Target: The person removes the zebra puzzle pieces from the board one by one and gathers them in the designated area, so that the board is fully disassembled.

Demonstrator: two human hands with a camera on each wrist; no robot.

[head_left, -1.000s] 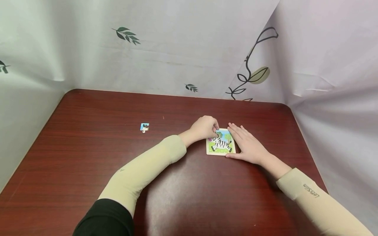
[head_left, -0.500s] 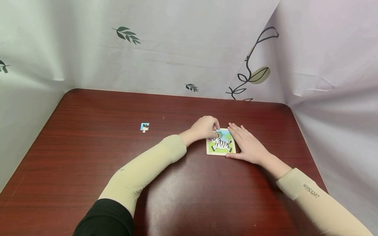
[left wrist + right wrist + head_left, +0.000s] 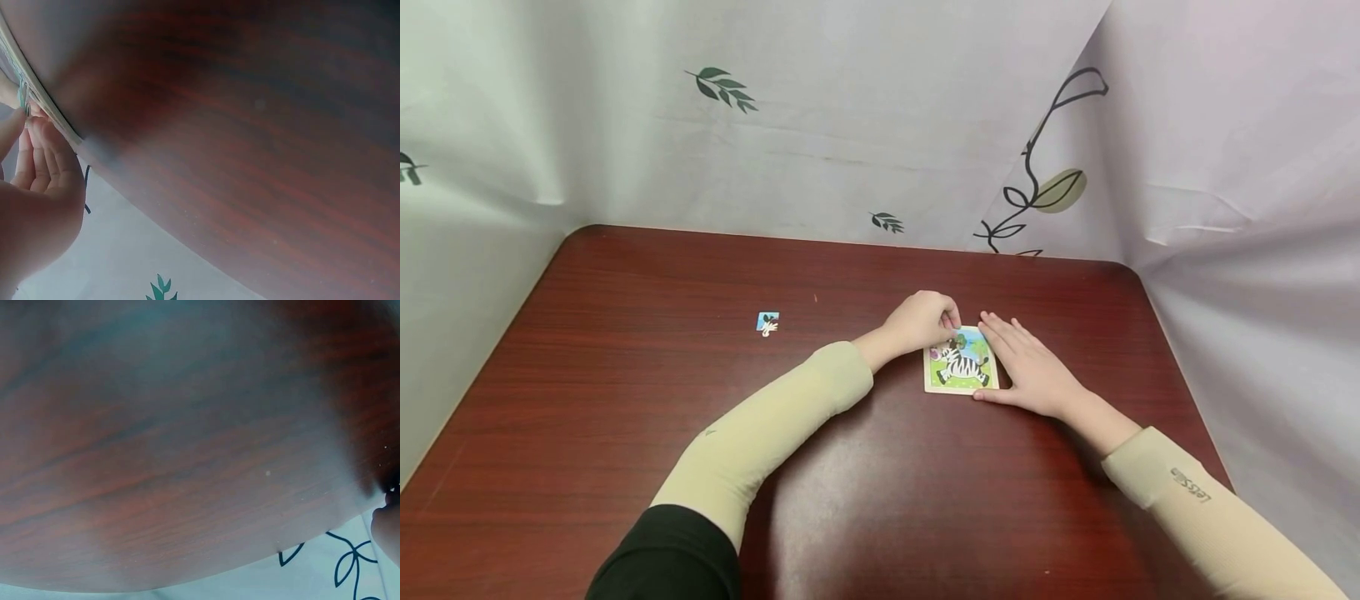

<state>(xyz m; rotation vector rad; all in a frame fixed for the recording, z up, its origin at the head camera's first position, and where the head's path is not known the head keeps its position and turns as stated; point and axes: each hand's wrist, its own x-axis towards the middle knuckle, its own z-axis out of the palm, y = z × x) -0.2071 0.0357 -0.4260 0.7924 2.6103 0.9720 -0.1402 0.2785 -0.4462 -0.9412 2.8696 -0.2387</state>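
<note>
A square zebra puzzle (image 3: 961, 367) in a pale frame lies on the table, right of the middle. My left hand (image 3: 921, 321) is over its upper left corner, thumb and forefinger pinching a puzzle piece (image 3: 959, 341) with a green tree on it. From the left wrist, that piece shows as a thin edge between the fingertips (image 3: 39, 120). Along the puzzle's right side rests my right hand (image 3: 1033, 367), fingers straight, thumb at the lower right corner. The puzzle's upper left corner is partly hidden by my left hand.
A loose puzzle piece (image 3: 767, 323) with a zebra's head lies to the left on the dark red table (image 3: 647, 375). White curtains (image 3: 850, 125) with leaf prints hang behind the table and at both sides.
My left hand has shifted slightly up and to the right, and the tree piece has moved a little the same way. The right hand and the loose piece have stayed put.
</note>
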